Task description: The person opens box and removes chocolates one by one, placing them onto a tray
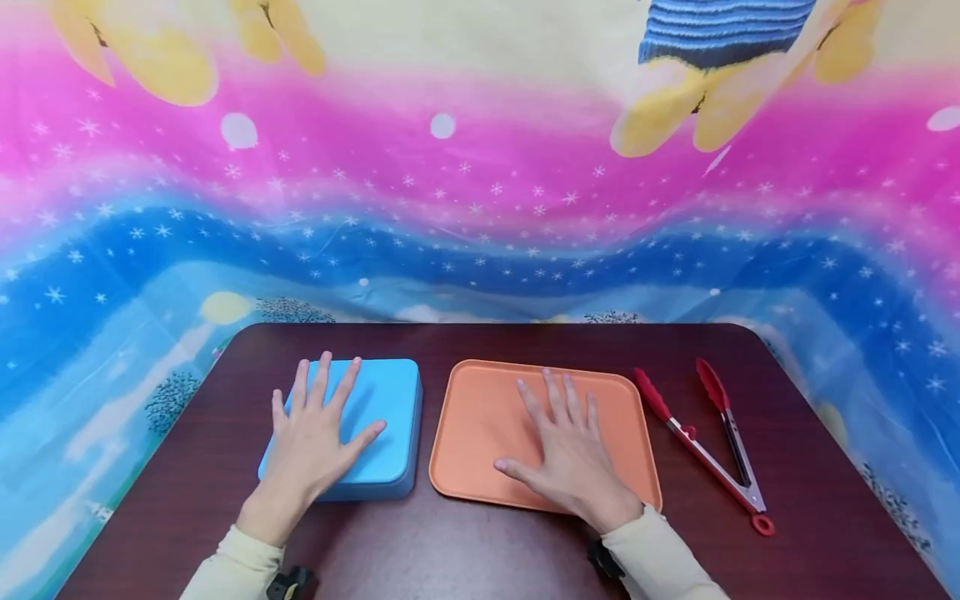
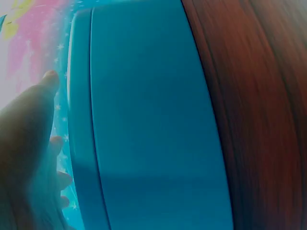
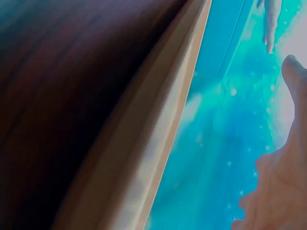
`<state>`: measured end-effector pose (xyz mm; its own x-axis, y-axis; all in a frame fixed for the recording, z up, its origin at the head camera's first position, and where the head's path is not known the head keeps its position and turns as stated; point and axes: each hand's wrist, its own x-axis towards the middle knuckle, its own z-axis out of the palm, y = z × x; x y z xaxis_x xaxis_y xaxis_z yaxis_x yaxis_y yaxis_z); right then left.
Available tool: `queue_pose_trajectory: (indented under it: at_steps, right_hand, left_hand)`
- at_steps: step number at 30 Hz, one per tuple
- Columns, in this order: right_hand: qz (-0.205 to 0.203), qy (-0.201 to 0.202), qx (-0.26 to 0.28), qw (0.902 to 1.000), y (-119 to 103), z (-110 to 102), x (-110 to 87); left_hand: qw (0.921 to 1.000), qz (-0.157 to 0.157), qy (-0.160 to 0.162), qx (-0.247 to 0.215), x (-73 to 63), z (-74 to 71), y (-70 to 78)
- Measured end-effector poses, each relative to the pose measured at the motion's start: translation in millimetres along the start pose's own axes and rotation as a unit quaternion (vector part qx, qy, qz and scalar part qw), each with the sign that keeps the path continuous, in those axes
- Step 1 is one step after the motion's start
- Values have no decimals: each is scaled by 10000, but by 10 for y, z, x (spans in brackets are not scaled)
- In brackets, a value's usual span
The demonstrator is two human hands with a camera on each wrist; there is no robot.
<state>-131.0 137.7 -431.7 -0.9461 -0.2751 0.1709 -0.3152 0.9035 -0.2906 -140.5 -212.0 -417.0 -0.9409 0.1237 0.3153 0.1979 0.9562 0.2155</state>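
Note:
Spread over the lid of a light-blue box [image 1: 393,387] is my left hand [image 1: 309,442], fingers straight and thumb out to the right. The left wrist view shows a gap between that hand's thumb [image 2: 29,117] and the box's side wall [image 2: 153,105]. My right hand [image 1: 576,462] hovers palm down above an orange rectangular tray [image 1: 476,433], its fingers fanned. Seen from the right wrist, the tray's edge [image 3: 148,139] stands apart from the hand [image 3: 283,182]. Neither hand holds anything.
Right of the tray lie red-tipped metal tongs [image 1: 712,464], arms spread and hinge end toward me. Everything rests on a dark red-brown wooden table [image 1: 487,554]. A pink and blue patterned cloth [image 1: 480,217] hangs behind and around it.

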Motion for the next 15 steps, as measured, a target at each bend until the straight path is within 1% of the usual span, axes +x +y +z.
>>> queue_pose_trajectory:
  at_steps: [3, 6, 15]
  right_hand:
    - [-160, -24, 69, 9998, -66, -14, 28]
    - [-292, -50, 135, 9995, -120, -24, 55]
    - [-499, -409, 255, 9976, -240, -17, 109]
  left_hand:
    - [9998, 117, 128, 69, 2, -47, -83]
    - [9996, 180, 189, 115, -1, -90, -168]
    - [9997, 128, 194, 63, -97, -162, -424]
